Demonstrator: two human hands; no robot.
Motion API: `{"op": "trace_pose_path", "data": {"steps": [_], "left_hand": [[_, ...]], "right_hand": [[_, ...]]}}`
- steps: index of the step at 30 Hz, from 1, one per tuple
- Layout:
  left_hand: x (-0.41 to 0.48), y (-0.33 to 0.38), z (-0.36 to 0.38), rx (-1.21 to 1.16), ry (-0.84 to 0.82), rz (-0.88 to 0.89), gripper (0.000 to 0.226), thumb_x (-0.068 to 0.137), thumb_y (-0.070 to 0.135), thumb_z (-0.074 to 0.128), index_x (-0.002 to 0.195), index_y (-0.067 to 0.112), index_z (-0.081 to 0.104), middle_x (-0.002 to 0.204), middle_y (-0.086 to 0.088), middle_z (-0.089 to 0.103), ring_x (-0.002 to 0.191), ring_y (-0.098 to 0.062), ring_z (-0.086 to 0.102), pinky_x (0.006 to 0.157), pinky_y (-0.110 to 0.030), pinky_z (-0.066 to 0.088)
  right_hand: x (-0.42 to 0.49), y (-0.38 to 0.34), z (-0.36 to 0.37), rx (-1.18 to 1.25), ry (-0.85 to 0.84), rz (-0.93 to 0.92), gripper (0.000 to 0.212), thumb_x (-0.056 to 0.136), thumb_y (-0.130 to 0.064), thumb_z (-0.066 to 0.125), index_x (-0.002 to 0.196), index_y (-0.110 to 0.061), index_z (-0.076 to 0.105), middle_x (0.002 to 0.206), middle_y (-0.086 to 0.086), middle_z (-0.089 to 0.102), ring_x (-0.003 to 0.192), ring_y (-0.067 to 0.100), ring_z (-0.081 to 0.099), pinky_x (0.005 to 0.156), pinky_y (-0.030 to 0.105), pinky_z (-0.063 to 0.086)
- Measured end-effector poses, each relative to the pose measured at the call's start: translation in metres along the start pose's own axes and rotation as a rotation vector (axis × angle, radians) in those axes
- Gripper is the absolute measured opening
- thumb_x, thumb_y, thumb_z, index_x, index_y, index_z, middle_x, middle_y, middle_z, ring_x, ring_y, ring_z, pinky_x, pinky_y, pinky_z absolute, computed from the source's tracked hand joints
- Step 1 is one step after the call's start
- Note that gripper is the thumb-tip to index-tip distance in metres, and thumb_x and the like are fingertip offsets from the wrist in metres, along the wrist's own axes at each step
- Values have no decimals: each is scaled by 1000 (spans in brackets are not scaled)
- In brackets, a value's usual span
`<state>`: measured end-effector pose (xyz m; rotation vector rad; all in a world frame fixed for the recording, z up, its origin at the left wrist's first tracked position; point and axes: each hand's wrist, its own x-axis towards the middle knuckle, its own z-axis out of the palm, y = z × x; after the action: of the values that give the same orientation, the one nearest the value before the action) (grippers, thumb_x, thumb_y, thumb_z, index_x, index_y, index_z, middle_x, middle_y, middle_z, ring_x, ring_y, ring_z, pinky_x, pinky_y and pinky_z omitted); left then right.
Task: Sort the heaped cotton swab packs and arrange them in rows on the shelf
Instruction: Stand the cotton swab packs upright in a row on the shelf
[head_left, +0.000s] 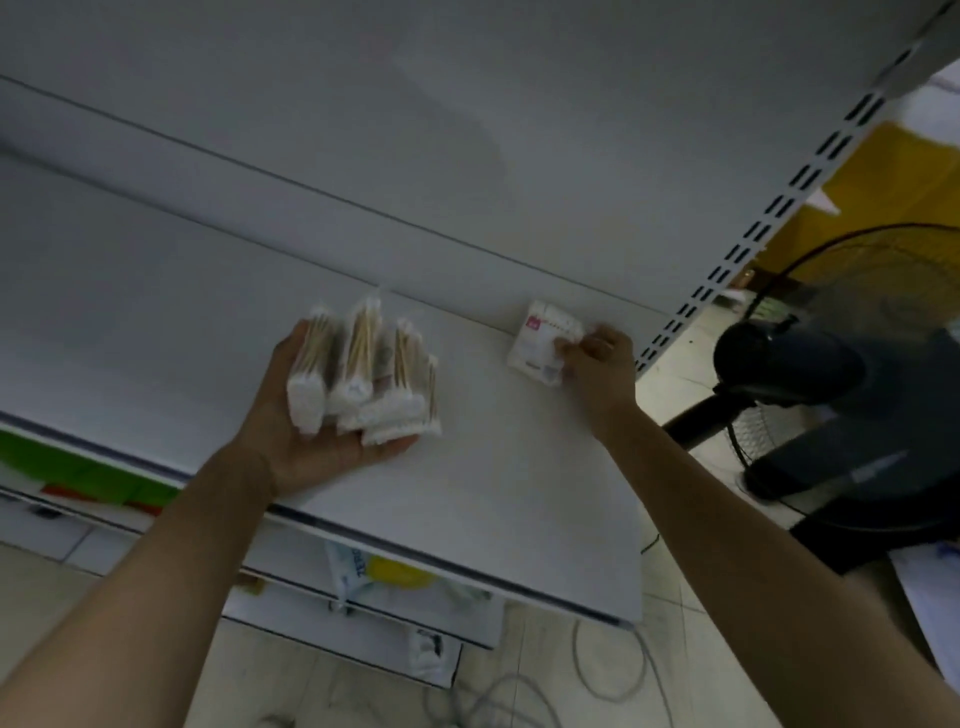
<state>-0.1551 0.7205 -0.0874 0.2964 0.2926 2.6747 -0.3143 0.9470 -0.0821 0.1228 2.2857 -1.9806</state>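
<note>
My left hand (298, 441) lies palm up over the white shelf (493, 493) and carries a bundle of several clear cotton swab packs (358, 374), its fingers cupped under them. The swabs have wooden sticks and white tips. My right hand (600, 364) pinches one white pack with a pink label (540, 338) at the back right corner of the shelf, against the back panel. That pack rests flat on the shelf board.
The white back panel (467, 130) rises behind the shelf, with a slotted upright (727, 260) at its right end. A black standing fan (831, 374) is just right of the shelf. Lower shelves (363, 613) with packets and cables on the floor (597, 670) lie below.
</note>
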Motion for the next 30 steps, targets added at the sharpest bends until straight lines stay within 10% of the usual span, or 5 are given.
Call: {"op": "trace_pose_path", "data": {"steps": [4, 8, 12, 17, 30], "left_hand": [[2, 7, -8, 204, 86, 41, 74, 97, 61, 13, 102, 15, 71, 116, -7, 64, 124, -28, 45, 91, -46, 39], [7, 8, -21, 258, 82, 85, 73, 77, 14, -2, 72, 12, 71, 73, -5, 62, 60, -22, 40, 58, -38, 25], [-9, 14, -49, 242, 177, 144, 51, 101, 34, 24, 86, 25, 73, 92, 0, 63, 91, -25, 49, 79, -45, 42], [5, 8, -9, 143, 44, -2, 92, 94, 65, -4, 106, 10, 69, 124, -9, 61, 129, -29, 41, 102, -49, 30], [-5, 0, -15, 96, -11, -82, 114, 86, 66, -23, 133, -10, 48, 135, -30, 48, 133, -41, 37, 111, -49, 10]], "right_hand": [[3, 4, -2, 11, -26, -51, 27, 85, -2, 66, 107, -10, 54, 87, 6, 58, 72, 14, 57, 48, 16, 49], [18, -9, -4, 194, 100, -174, 27, 81, 8, 64, 84, -18, 56, 80, 7, 54, 78, 21, 53, 71, 31, 49], [22, -4, 12, 93, 117, -153, 30, 81, 3, 67, 85, -23, 52, 83, 6, 56, 78, 18, 54, 70, 29, 49], [16, 16, 19, 60, 156, -214, 20, 86, -4, 65, 83, -19, 52, 79, -1, 59, 71, 7, 55, 60, 12, 46], [0, 25, 26, -110, 281, -299, 22, 89, -23, 65, 107, -14, 57, 95, -2, 65, 82, 6, 60, 72, 22, 50]]}}
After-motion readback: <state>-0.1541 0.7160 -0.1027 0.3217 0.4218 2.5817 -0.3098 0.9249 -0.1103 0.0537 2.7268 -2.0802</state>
